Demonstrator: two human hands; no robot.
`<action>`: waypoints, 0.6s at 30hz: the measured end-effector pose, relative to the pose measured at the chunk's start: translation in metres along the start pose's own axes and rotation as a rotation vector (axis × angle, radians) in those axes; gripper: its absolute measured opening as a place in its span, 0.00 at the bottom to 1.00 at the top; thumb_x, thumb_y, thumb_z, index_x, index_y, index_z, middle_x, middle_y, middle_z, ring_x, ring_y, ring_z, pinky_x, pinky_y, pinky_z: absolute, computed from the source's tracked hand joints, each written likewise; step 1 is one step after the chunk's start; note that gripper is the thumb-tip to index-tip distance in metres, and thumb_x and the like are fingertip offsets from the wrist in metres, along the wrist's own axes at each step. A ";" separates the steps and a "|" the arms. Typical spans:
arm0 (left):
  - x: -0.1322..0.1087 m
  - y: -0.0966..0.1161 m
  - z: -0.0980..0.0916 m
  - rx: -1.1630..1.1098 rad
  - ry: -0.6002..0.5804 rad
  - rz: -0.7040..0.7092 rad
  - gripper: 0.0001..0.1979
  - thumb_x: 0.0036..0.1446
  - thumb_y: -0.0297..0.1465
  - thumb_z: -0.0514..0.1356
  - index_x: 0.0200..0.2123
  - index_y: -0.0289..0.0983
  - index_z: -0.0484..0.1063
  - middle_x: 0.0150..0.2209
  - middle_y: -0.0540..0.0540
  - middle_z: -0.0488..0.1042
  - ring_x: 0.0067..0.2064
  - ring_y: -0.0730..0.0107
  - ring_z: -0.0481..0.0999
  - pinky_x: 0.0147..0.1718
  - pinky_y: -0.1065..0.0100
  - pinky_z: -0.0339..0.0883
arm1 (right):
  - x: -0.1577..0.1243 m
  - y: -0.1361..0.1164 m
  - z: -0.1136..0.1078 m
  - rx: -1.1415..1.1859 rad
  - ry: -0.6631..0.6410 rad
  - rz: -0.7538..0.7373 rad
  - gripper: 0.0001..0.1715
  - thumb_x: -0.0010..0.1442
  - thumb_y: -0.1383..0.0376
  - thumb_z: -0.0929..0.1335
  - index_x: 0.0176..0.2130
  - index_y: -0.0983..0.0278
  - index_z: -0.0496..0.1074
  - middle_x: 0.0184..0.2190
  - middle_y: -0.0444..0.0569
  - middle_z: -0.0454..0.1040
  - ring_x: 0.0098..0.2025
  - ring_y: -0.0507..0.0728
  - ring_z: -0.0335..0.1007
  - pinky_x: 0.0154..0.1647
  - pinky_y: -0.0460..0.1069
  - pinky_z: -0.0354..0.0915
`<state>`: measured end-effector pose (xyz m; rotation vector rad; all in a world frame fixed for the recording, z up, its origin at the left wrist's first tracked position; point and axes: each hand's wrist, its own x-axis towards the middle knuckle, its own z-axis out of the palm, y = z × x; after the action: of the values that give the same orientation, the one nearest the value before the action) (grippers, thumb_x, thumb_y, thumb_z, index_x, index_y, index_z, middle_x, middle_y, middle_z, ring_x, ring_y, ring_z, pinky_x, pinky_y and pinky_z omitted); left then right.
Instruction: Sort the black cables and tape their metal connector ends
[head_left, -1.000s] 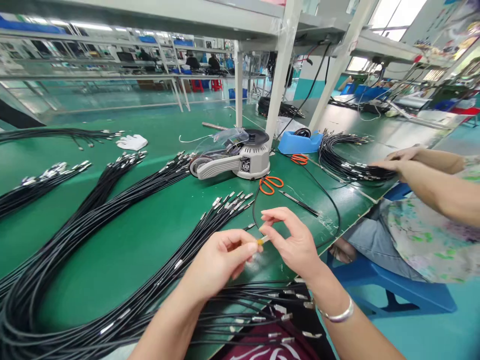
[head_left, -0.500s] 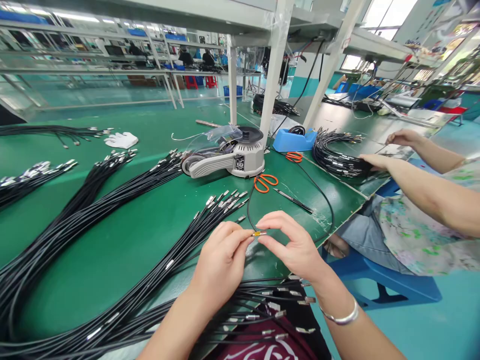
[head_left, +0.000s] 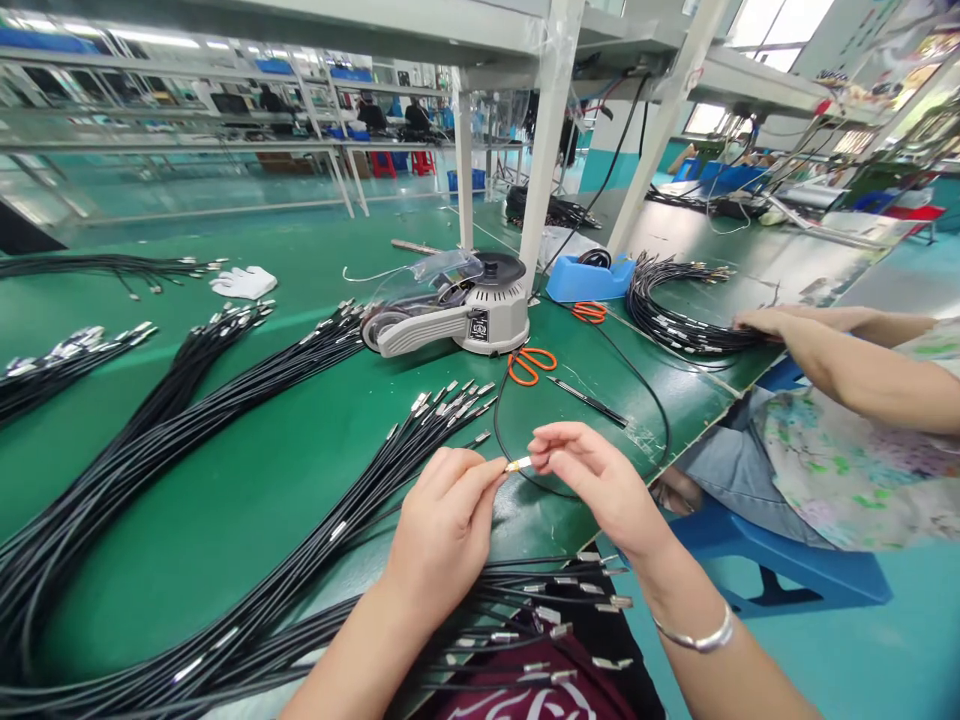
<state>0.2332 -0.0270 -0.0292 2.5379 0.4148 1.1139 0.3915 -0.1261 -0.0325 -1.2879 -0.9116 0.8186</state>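
Observation:
My left hand (head_left: 446, 520) pinches a cable connector (head_left: 517, 465) with a yellow part and a bright metal end. Close to the connector's right end is my right hand (head_left: 596, 480), its thumb and fingertips pressed together; whether something small is between them is hidden. Black cables (head_left: 382, 480) with silver connectors lie to the left of my left hand, and more cable ends (head_left: 555, 590) stretch beneath my wrists over the table's edge.
A grey tape machine (head_left: 487, 315) stands on the green table (head_left: 225, 480), near orange-handled scissors (head_left: 532, 366), a black pen (head_left: 589, 402) and a blue holder (head_left: 589, 280). A white glove (head_left: 244, 282) lies left. At right, a person's hands touch a coiled cable bundle (head_left: 675, 320).
My right hand has shifted slightly right and its fingers have closed together. The connector looks brighter and slightly tilted. The other person's hands have come together at the cable bundle.

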 end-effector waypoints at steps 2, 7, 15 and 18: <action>0.000 0.000 0.002 0.035 0.008 0.024 0.09 0.57 0.22 0.57 0.41 0.36 0.70 0.31 0.47 0.70 0.34 0.71 0.67 0.32 0.69 0.65 | 0.000 -0.002 0.001 0.011 0.001 0.141 0.12 0.56 0.58 0.69 0.38 0.63 0.71 0.32 0.47 0.74 0.33 0.52 0.71 0.36 0.48 0.68; -0.002 -0.002 0.007 0.060 0.003 0.059 0.15 0.57 0.20 0.55 0.47 0.36 0.69 0.30 0.47 0.69 0.32 0.71 0.66 0.30 0.69 0.65 | 0.007 -0.007 0.007 -0.014 0.013 0.261 0.14 0.54 0.57 0.69 0.29 0.66 0.71 0.23 0.44 0.72 0.27 0.49 0.67 0.31 0.46 0.65; -0.006 -0.004 0.011 0.047 0.019 0.100 0.15 0.56 0.18 0.54 0.43 0.39 0.71 0.30 0.48 0.69 0.32 0.72 0.67 0.30 0.70 0.64 | 0.008 -0.005 0.003 -0.068 -0.051 0.338 0.16 0.52 0.55 0.70 0.28 0.66 0.70 0.23 0.43 0.70 0.26 0.50 0.66 0.31 0.47 0.64; -0.004 -0.002 0.010 -0.003 -0.045 -0.016 0.14 0.57 0.22 0.55 0.46 0.40 0.69 0.31 0.49 0.71 0.33 0.72 0.69 0.32 0.69 0.66 | 0.007 -0.001 0.001 -0.044 -0.082 0.352 0.17 0.52 0.55 0.70 0.29 0.67 0.70 0.24 0.44 0.71 0.27 0.50 0.67 0.33 0.48 0.64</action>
<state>0.2379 -0.0288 -0.0386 2.5480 0.4204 1.0484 0.3940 -0.1195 -0.0306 -1.4857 -0.7804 1.1367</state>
